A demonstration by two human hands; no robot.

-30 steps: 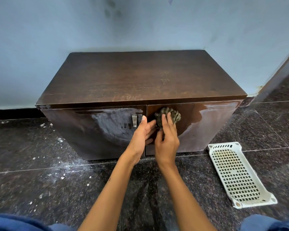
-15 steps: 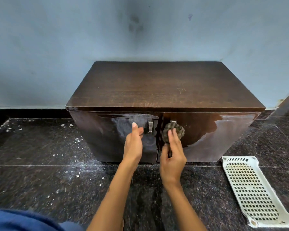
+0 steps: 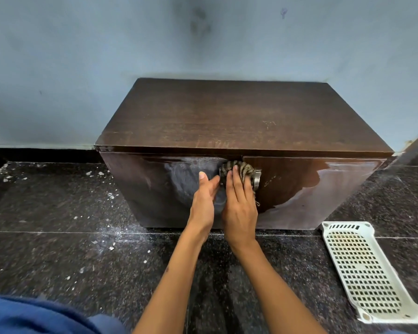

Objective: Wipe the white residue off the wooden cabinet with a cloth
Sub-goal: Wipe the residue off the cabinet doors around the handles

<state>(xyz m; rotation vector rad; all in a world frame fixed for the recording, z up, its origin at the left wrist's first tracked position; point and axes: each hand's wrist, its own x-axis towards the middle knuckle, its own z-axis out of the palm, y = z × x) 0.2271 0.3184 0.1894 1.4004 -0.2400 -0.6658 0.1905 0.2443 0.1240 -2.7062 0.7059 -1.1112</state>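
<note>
Dark wooden cabinet (image 3: 239, 121) against wall, whitish haze on left door | right hand (image 3: 239, 203) fingers flat, pinning bunched cloth (image 3: 238, 171) at door seam by handle (image 3: 257, 180) to scrub | left hand (image 3: 204, 198) open, empty, probably bracing door

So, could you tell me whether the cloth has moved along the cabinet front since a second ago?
Yes. The cloth has shifted left: judged against the cabinet, it sat on the right door, now it covers the centre seam.
</note>
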